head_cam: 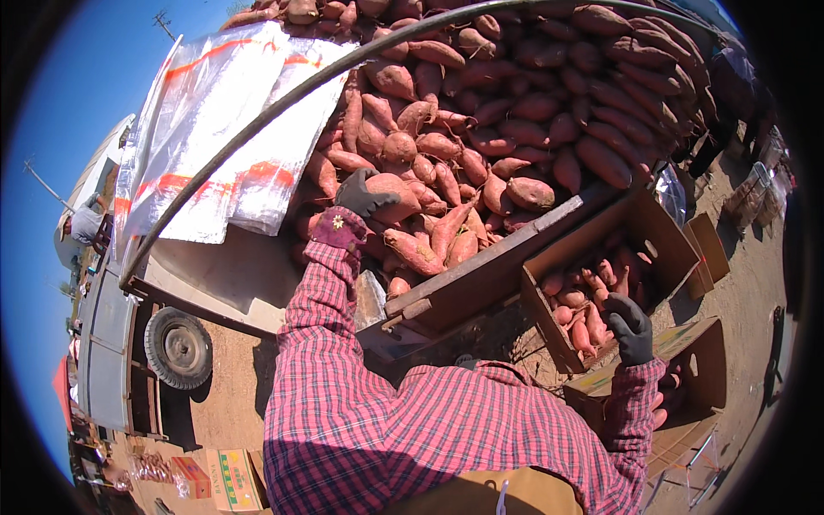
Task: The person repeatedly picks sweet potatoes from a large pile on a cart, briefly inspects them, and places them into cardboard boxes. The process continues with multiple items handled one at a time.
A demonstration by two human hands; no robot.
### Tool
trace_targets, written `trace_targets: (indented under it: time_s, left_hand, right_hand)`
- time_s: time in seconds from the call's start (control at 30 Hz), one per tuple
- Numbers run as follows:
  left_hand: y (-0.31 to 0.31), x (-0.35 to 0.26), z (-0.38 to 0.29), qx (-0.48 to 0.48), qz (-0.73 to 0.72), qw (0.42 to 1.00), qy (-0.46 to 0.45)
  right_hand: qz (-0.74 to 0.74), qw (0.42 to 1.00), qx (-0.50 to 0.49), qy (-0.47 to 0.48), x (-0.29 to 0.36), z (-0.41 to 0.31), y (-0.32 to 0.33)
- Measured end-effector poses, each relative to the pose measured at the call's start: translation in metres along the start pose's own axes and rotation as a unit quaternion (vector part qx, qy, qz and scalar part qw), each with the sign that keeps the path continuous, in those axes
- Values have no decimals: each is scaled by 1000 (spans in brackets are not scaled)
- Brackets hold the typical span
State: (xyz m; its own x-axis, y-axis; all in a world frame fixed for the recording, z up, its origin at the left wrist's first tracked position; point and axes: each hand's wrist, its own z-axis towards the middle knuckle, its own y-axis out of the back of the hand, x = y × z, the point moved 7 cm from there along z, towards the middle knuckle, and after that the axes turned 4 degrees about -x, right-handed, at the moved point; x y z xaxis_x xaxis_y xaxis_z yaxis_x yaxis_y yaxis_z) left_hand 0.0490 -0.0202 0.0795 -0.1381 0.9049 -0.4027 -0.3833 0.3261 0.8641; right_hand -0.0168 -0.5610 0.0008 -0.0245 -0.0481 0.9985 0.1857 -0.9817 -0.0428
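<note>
My left hand (364, 196), in a dark glove, reaches into a heap of red-skinned sweet potatoes (438, 145) in a vehicle's bed. Its thumb and fingers are around a large, roundish sweet potato (394, 198) that sits among the others. On the right, my gloved right hand (629, 328) is over the near edge of a cardboard box (560, 344). Its fingers are bent and apart, with nothing visible between them. Smaller sweet potatoes (582, 315) lie in that box, close to the fingertips.
A side board (489, 257) edges the bed, and a bent metal bar (257, 122) arches over it. Clear plastic bags (212, 129) with red stripes lie at left. A second cardboard box (705, 367) holds sweet potatoes beside my right arm. A wheeled trailer (106, 347) stands at far left.
</note>
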Motion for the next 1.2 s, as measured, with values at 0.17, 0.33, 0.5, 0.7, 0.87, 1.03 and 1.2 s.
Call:
trace_targets:
  time_s: [0.17,0.33,0.5,0.7,0.87,1.03,1.2]
  left_hand:
    - [-7,0,-21,-49,-540,833,111]
    - [58,-121,-65,-211,-168,960,-78]
    - [18,-203,-129,-163,-175,896,-374]
    - [-49,-208,-128,104,-396,900,-149]
    - [-126,-248,-140,535,-602,587,84]
    - [-118,-328,-166,438,-352,713,-419]
    - [-145,-375,-190,300,-183,817,-458]
  right_hand:
    - [134,981,93,-107,-3,8,-86]
    - [380,887,211,-155,17,24,-182]
    - [607,747,227,-148,28,44,-231]
    - [623,739,160,-200,-18,21,-181]
    - [514,807,140,-254,-14,-20,-159]
    - [520,801,155,-254,-7,-57,-125]
    - [557,812,-20,-174,-42,-81,-73]
